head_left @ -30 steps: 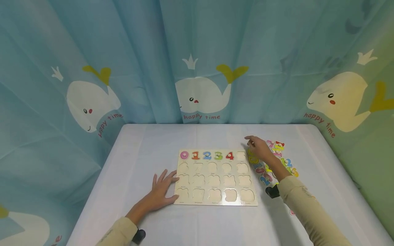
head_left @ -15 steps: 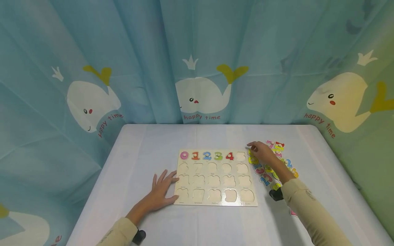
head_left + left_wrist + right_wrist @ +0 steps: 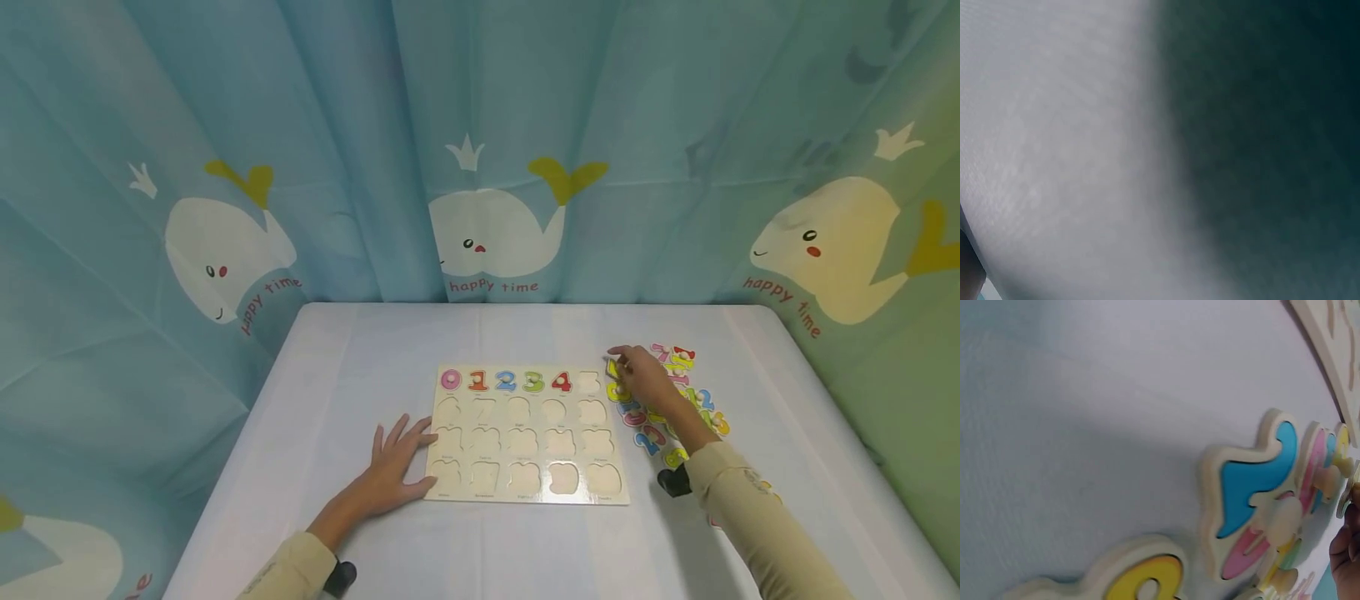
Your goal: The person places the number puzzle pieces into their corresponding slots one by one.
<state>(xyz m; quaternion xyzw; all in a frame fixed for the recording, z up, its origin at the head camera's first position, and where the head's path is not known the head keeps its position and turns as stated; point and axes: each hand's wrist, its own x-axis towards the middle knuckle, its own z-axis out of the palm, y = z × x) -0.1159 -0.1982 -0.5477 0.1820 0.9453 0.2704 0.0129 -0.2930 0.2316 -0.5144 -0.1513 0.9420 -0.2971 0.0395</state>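
Nearest me on the head feed, the left hand is unchanged over the last second, fingers spread, some fingertips and the thumb on the left edge of the wooden board; the board lies as it did, its numbers 0 to 4 seated and its other recesses bare, so nothing new is added there. Beyond its right side the right hand has changed; its index finger was reaching out, and now finger and thumb pinch a yellow piece; that, I judge, puts the work at the pick-up, with the piece just beside the board's upper right corner. The piece looks tilted, one edge up; my right wrist feed catches only a sliver at its margin, so I cannot read the digit. By that hand lie the loose pieces, bright digits on pale wood with round knobs, some touching; my left wrist feed is too blurred to help. Farthest off, behind the white table, hangs a blue curtain printed with whales.
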